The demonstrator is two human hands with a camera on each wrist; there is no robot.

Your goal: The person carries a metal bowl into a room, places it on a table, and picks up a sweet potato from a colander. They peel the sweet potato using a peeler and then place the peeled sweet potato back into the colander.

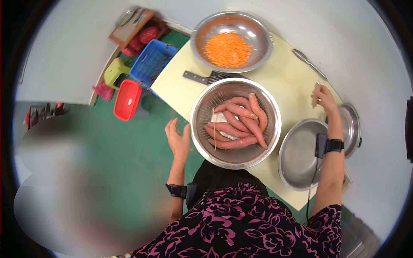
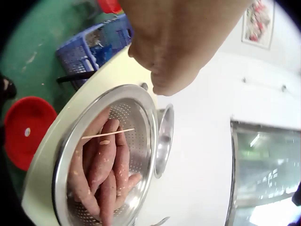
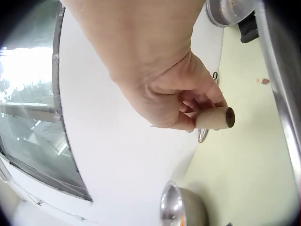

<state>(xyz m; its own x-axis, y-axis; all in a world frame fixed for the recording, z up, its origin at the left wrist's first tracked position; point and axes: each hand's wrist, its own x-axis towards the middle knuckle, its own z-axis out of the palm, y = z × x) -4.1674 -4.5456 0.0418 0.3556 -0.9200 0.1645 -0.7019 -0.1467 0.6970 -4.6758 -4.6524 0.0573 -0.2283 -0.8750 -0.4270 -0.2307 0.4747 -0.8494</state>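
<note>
My right hand (image 1: pixel 325 99) pinches a short tan cylinder (image 1: pixel 316 95) above the right side of the table; in the right wrist view the cylinder (image 3: pixel 214 118) shows a dark round end. My left hand (image 1: pixel 177 138) is held with fingers spread, just left of the perforated metal colander (image 1: pixel 197 148), and holds nothing. Several reddish sweet potatoes (image 1: pixel 235 125) lie in the colander, with a thin wooden stick (image 1: pixel 214 129) across its left part. In the left wrist view the left hand (image 2: pixel 171 42) shows only partly, its fingers hidden.
A steel bowl (image 1: pixel 262 47) with orange shreds (image 1: pixel 228 49) stands at the back. The cleaver (image 1: pixel 195 77) lies partly behind the colander. A metal-handled tool (image 1: pixel 309 63) lies at the back right edge. A steel basin (image 1: pixel 301 152) and a lid-like metal pan (image 1: pixel 350 127) stand at right.
</note>
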